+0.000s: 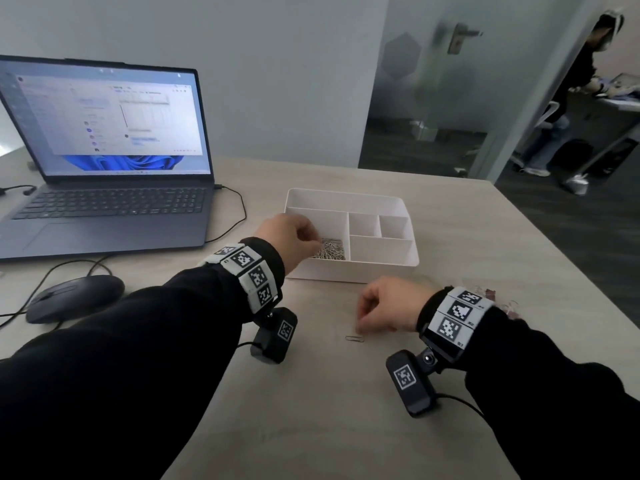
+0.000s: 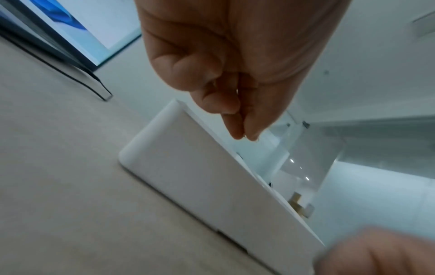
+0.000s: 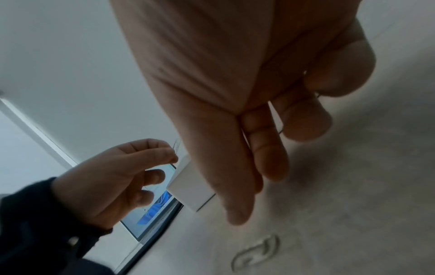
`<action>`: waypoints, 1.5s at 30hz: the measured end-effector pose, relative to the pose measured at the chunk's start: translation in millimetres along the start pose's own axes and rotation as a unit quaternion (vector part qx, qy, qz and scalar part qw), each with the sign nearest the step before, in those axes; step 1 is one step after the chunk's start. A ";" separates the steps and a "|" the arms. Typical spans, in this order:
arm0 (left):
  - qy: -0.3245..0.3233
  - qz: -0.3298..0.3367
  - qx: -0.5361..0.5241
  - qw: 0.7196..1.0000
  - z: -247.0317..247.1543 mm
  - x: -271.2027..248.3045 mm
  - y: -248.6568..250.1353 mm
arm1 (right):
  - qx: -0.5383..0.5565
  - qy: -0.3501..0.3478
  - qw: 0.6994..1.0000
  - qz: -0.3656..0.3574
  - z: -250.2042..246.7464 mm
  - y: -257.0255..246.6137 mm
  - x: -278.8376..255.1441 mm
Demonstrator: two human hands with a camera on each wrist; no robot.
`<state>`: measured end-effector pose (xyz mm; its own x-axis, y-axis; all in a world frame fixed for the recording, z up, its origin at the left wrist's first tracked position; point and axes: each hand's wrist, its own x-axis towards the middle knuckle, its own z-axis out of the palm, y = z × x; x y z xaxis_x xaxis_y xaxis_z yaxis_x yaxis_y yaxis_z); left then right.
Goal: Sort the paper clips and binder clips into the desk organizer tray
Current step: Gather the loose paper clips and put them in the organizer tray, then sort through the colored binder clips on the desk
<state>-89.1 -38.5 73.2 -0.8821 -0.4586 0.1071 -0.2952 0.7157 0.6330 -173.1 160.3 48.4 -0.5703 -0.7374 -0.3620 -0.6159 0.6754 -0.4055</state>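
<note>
The white organizer tray (image 1: 346, 194) stands mid-table, with a heap of silver paper clips (image 1: 330, 250) in its large left compartment. My left hand (image 1: 313, 242) hovers over that compartment, thumb and forefinger pinching a thin paper clip (image 3: 175, 145); the left wrist view shows the pinched fingertips (image 2: 237, 134) above the tray wall (image 2: 200, 176). My right hand (image 1: 362, 323) is low over the table in front of the tray, its fingers (image 3: 306, 121) curled round wire clips. One loose paper clip (image 1: 355, 338) (image 3: 256, 253) lies on the table just below it.
An open laptop (image 1: 104, 150) and a dark mouse (image 1: 74, 296) with cables sit at the left. A small pile of binder clips (image 1: 491, 296) lies behind my right wrist near the table's right edge. A person (image 1: 571, 98) stands beyond the doorway.
</note>
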 end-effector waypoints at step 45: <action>-0.095 -0.055 -0.303 0.947 109.9 -50.0 73.1 | 0.400 0.437 0.805 0.008 14.0 102.4 -89.8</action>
<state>-106.9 94.7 29.9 -0.9256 -0.3681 -0.0879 -0.1748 0.2097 0.9620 -177.4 295.5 27.7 -0.9548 -0.2047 0.2156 -0.2572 0.2051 -0.9443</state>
